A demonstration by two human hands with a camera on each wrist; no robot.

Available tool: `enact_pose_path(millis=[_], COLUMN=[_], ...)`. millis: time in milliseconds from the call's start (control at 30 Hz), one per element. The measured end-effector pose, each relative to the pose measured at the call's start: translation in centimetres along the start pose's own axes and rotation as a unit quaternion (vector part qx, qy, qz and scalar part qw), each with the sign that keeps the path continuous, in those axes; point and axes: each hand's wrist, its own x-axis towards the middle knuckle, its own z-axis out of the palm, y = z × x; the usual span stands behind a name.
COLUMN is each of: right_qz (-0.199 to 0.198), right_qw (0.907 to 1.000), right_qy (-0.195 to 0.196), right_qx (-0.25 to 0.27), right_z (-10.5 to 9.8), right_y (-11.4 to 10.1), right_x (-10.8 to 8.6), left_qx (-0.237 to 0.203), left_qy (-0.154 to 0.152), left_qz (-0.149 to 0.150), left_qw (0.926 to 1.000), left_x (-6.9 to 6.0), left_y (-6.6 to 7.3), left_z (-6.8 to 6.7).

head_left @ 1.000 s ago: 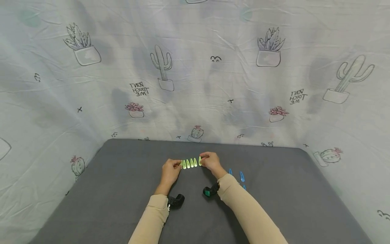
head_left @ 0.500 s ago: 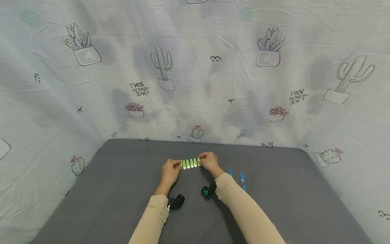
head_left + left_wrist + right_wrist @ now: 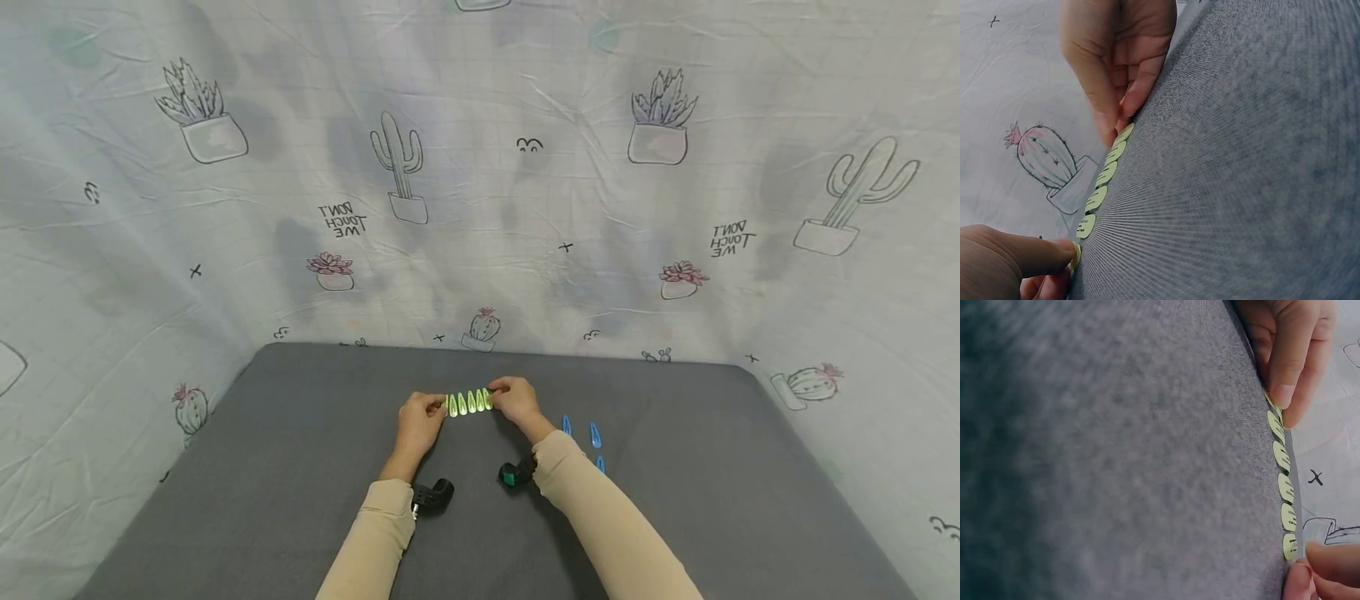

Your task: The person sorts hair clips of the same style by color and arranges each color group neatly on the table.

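Several yellow-green snap hair clips (image 3: 462, 403) lie side by side in a row on the grey table. At the row's left end, my left hand (image 3: 418, 423) pinches the outermost clip (image 3: 1075, 255) between thumb and fingers, covering part of it. My right hand (image 3: 516, 402) has its thumb and fingertip at the opposite end, on the rightmost clip (image 3: 487, 399). That clip (image 3: 1290, 547) sits close against its neighbour in the right wrist view. Between the hands, the middle clips (image 3: 1107, 172) are untouched, with narrow gaps.
Blue snap hair clips (image 3: 596, 435) lie to the right of the row, near my right forearm, which may hide others. Black wrist cameras (image 3: 435, 495) are strapped to both wrists. A cactus-print cloth (image 3: 480, 208) hangs behind the grey table (image 3: 300, 467).
My right hand has slid the rightmost yellow-green clip leftward, closing the wider gap to its neighbour. My left hand has stayed at the left end.
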Motion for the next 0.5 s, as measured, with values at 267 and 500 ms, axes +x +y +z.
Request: enact_pose_path(millis=[267, 500], right_qz=[-0.001, -0.025], right_qw=[0.9983, 0.9973], right_qy=[-0.021, -0.019], right_qx=[0.054, 0.066], right_z=[-1.5, -3.5], right_y=[0.5, 0.5], right_x=[-0.6, -1.9], left_qx=[-0.004, -0.020], left_qy=[0.001, 0.015], left_qz=[-0.002, -0.009], left_qw=[1.0000, 0.9997], left_x=[0.0, 0.2], left_y=[0.0, -0.3], left_z=[0.2, 0.3])
